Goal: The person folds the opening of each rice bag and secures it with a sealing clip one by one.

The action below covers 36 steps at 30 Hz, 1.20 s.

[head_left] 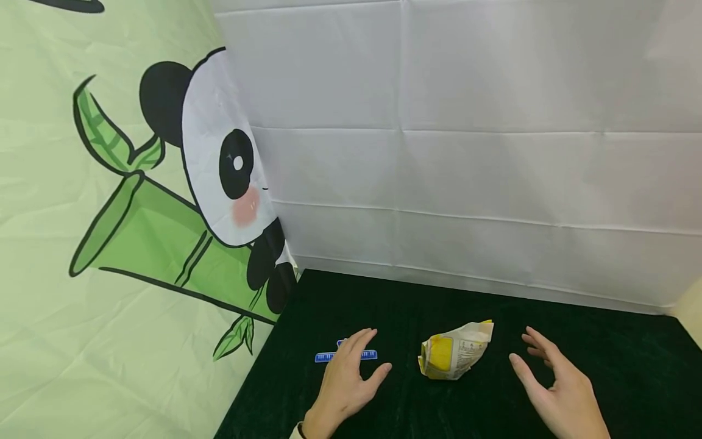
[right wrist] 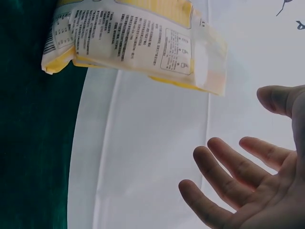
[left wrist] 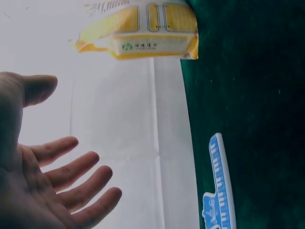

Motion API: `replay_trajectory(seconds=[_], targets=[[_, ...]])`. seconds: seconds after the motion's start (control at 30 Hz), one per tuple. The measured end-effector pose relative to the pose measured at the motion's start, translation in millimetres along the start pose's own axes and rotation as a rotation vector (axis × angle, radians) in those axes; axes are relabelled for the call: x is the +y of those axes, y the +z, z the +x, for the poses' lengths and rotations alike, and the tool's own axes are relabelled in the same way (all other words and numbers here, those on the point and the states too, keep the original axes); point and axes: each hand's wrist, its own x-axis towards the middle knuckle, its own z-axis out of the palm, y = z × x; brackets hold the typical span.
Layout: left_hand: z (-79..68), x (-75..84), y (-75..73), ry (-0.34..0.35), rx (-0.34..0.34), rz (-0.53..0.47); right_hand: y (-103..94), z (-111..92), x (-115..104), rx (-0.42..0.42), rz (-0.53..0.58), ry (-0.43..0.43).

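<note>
A crumpled white-and-yellow printed packet (head_left: pixel 455 352) lies on the dark green cloth between the two hands. Left of it is a blue strip (head_left: pixel 368 355) with white piano-key markings and a shaped tab, partly covered by the left hand in the head view. My left hand (head_left: pixel 351 381) hovers near that strip, fingers extended and thumb apart, holding nothing. To the packet's right, my right hand (head_left: pixel 565 390) is held with fingers spread and loosely bent, also with nothing in it. Both wrist views show a gap between the packet (left wrist: pixel 152 28) and the hand.
The dark green cloth (head_left: pixel 620 353) covers the table. Behind it hangs a creased white sheet (head_left: pixel 466 183). At the left a pale green backdrop (head_left: pixel 44 341) carries a panda and bamboo drawing (head_left: pixel 219 164).
</note>
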Motion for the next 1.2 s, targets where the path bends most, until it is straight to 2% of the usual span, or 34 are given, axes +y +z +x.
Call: replay_trajectory(seconds=[0.3,0.67,0.93,1.2], targets=[[2.5,7.3,7.8,0.024,-0.038,-0.022,1.1,0,-11,-0.017,0.019,-0.016],[9.9,18.3,17.9,0.099,-0.031,-0.033,6.4,2,-25,0.045,0.039,-0.084],[16.4,27.7,23.3,0.112,-0.063,-0.056,14.1,3,-34,0.053,0.055,-0.134],[19.8,37.9,30.2,0.14,-0.053,-0.075,21.8,8,-38,0.085,0.06,-0.194]])
